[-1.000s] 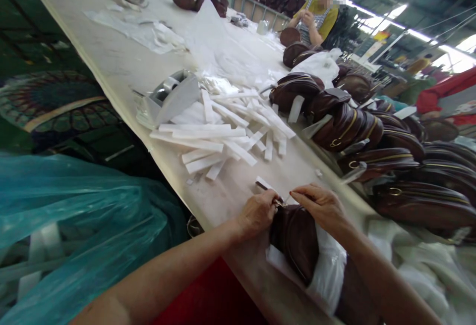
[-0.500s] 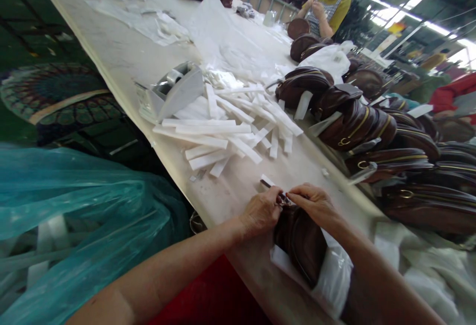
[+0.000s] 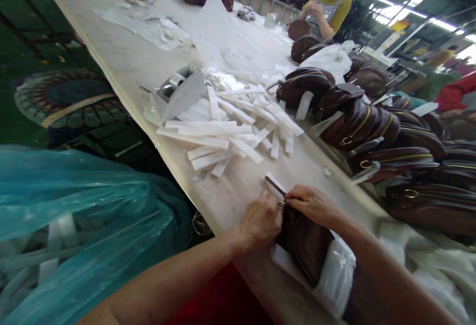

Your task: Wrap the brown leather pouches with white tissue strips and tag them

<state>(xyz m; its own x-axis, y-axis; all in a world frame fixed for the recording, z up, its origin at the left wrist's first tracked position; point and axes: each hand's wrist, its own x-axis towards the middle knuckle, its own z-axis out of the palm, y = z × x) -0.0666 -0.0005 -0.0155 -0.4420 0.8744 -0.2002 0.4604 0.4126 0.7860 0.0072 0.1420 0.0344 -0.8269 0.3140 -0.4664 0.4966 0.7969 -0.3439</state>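
A dark brown bag point(image 3: 310, 245) lies near the table's front edge, with white wrapping against its sides. My left hand point(image 3: 262, 218) is closed at the bag's upper end, by a small metal ring point(image 3: 281, 205); what its fingertips grip is too small to name. Just to the right, my right hand point(image 3: 310, 201) pinches the lower end of a thin dark strap point(image 3: 275, 185). That strap points up and left, and a white strip lies along it.
White strips point(image 3: 223, 136) are heaped beside a tape dispenser point(image 3: 178, 92). Many brown bags point(image 3: 394, 161) line the right side. A teal plastic bag point(image 3: 111, 206) hangs at the left, near a patterned round stool point(image 3: 70, 97). A person point(image 3: 330, 8) stands at the far side.
My left hand has shifted slightly down and left, off the strap. More of the dark strap shows above my right hand, which remains near the bag's end.
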